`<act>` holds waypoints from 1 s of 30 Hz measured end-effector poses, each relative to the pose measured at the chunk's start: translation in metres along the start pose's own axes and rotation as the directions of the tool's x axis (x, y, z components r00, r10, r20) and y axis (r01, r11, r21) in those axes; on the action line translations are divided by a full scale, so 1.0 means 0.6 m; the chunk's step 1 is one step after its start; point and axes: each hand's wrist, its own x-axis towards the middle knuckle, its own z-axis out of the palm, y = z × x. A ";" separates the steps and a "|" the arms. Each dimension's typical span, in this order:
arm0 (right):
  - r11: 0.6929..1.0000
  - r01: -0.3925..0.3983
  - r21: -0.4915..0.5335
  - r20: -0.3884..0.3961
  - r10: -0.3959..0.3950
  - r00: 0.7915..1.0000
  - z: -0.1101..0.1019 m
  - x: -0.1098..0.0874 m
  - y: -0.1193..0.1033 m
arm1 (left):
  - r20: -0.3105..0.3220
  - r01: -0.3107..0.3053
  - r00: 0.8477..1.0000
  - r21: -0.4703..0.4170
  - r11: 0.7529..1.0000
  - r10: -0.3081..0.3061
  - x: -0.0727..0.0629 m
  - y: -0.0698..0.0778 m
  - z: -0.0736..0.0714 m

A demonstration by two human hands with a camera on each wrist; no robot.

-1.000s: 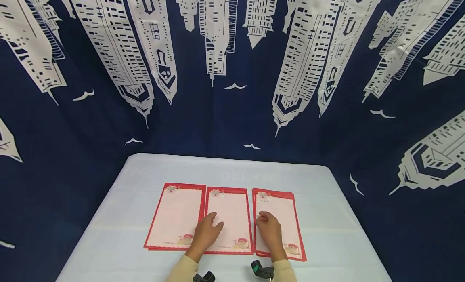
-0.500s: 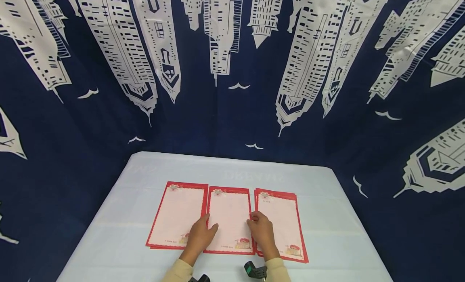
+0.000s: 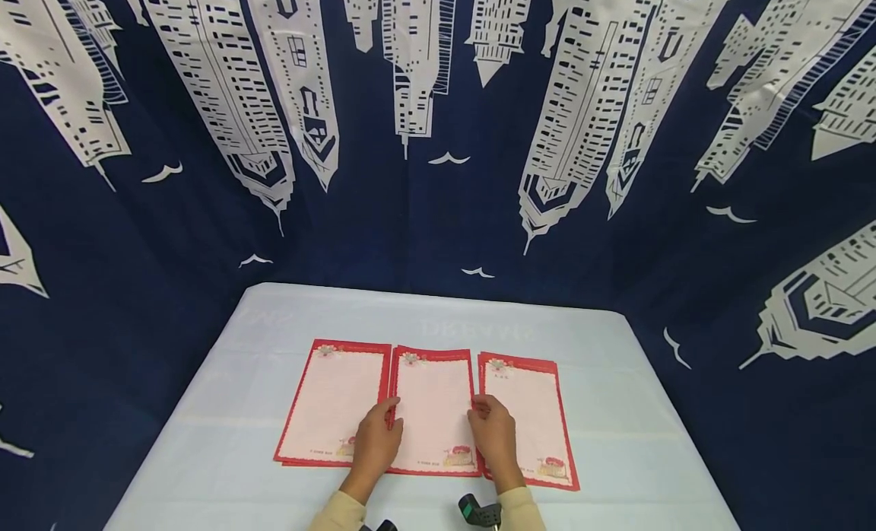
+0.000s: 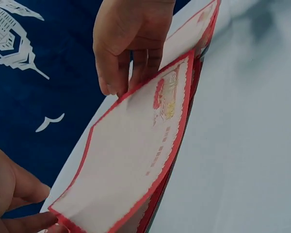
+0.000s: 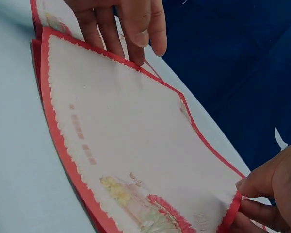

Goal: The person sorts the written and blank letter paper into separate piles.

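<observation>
Three piles of red-bordered, pale pink paper lie side by side in the head view. The middle sheet of paper (image 3: 434, 409) bows up between my hands, its long edges raised in both wrist views. My right hand (image 3: 496, 440) pinches its right edge, thumb above and fingers beneath. At its left edge, my left hand (image 3: 375, 443) has curled fingers under the border, with the thumb close over it. The left pile (image 3: 342, 394) is partly covered by my left hand, and the right pile (image 3: 523, 409) by my right. More red-edged paper shows beneath the raised sheet.
The piles lie on a white-covered table (image 3: 636, 440). A dark blue cloth (image 3: 424, 227) with white skyline prints hangs behind it. Small black devices, one of them the right wrist device (image 3: 479, 510), sit by my cuffs.
My right hand has moved left from over the right pile to the middle sheet's right edge. My left hand has drawn back left to its left edge, and the sheet has lifted slightly.
</observation>
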 end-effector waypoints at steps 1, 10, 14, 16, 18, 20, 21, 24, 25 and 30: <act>1.000 0.002 0.016 -0.008 -0.002 1.000 0.000 0.001 0.000 | -0.015 -0.005 1.000 -0.013 1.000 0.005 0.001 -0.002 0.001; 0.989 -0.019 0.146 -0.010 0.021 1.000 0.001 0.006 -0.006 | -0.062 0.005 0.998 -0.121 0.993 -0.012 0.013 -0.014 -0.009; 0.980 -0.047 0.195 0.008 0.046 0.999 0.006 0.009 -0.015 | -0.076 0.026 0.996 -0.107 0.994 -0.034 0.022 -0.021 -0.026; 0.975 -0.062 0.213 0.025 0.058 0.998 0.011 0.011 -0.020 | -0.069 0.049 0.996 -0.093 0.994 -0.055 0.026 -0.025 -0.038; 0.971 -0.076 0.228 0.054 0.065 0.996 0.018 0.011 -0.026 | -0.058 0.079 0.995 -0.077 0.994 -0.084 0.030 -0.031 -0.053; 0.967 -0.073 0.244 0.087 0.053 0.995 0.026 0.011 -0.035 | -0.043 0.108 0.993 -0.067 0.992 -0.111 0.034 -0.036 -0.070; 0.964 -0.078 0.256 0.108 0.052 0.993 0.031 0.010 -0.040 | -0.038 0.121 0.992 -0.062 0.991 -0.123 0.037 -0.038 -0.079; 0.957 -0.076 0.282 0.164 0.030 0.986 0.048 0.006 -0.054 | -0.023 0.163 0.986 -0.041 0.986 -0.164 0.043 -0.049 -0.105; 0.954 -0.075 0.291 0.182 0.022 0.983 0.054 0.005 -0.060 | -0.022 0.167 0.986 -0.033 0.985 -0.168 0.044 -0.052 -0.113; 0.937 -0.070 0.342 0.245 -0.018 0.969 0.090 -0.001 -0.083 | -0.026 0.184 0.982 -0.023 0.983 -0.185 0.049 -0.067 -0.156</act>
